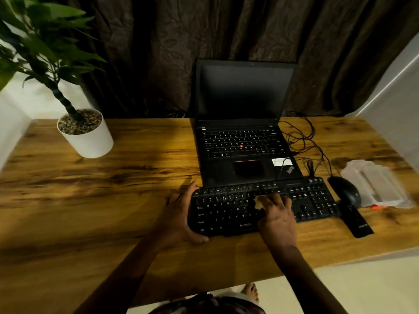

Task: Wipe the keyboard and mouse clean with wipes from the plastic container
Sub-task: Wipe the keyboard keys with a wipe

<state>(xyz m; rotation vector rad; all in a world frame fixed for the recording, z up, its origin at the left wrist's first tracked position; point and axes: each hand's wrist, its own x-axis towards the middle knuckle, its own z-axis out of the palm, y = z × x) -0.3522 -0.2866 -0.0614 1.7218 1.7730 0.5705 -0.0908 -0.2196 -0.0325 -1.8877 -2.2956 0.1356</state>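
Left hand (pixel 179 214), right hand (pixel 277 215) and forearms (pixel 292 264) are bare.

My black laptop (pixel 244 141) stands open on the wooden desk (pixel 136 177), screen dark, before a brown curtain (pixel 158 41). A potted plant (pixel 84 132) stands far left. Black cables (pixel 303 137) tangle just right of the laptop.

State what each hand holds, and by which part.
Left hand grips the black external keyboard by its left end. Right hand holds a crumpled pale wipe against the middle keys.

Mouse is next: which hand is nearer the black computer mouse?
Right. The right hand holds a pale wipe on the black keyboard's middle, left of the mouse; the left hand holds its left end.
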